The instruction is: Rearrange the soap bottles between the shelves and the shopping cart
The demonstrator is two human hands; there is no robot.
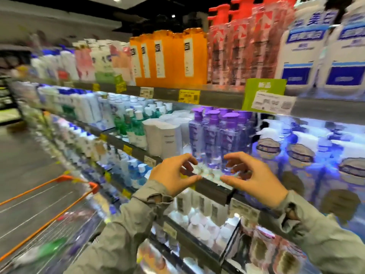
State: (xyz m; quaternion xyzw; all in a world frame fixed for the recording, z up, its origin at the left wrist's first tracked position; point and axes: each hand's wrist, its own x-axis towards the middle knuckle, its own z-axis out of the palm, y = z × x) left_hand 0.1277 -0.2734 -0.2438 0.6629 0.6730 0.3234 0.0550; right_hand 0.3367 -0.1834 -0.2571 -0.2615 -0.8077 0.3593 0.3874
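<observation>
Clear purple pump bottles (214,139) stand in a tight group on the middle shelf (213,185), straight ahead. My left hand (173,176) and my right hand (249,177) hover side by side in front of that shelf's edge, just below the purple bottles. Fingers of both hands are loosely curved and hold nothing. Neither hand touches a bottle. The shopping cart (59,210), wire with an orange rim, stands at lower left; blurred green and white items lie inside it.
Orange bottles (169,58), red-capped clear bottles (237,46) and white-blue bottles (300,54) fill the top shelf. White bottles (164,137) and green bottles (134,125) stand left of the purple ones, blue-white pump bottles (300,153) to the right. Lower shelves hold white bottles (205,224). The aisle floor lies at left.
</observation>
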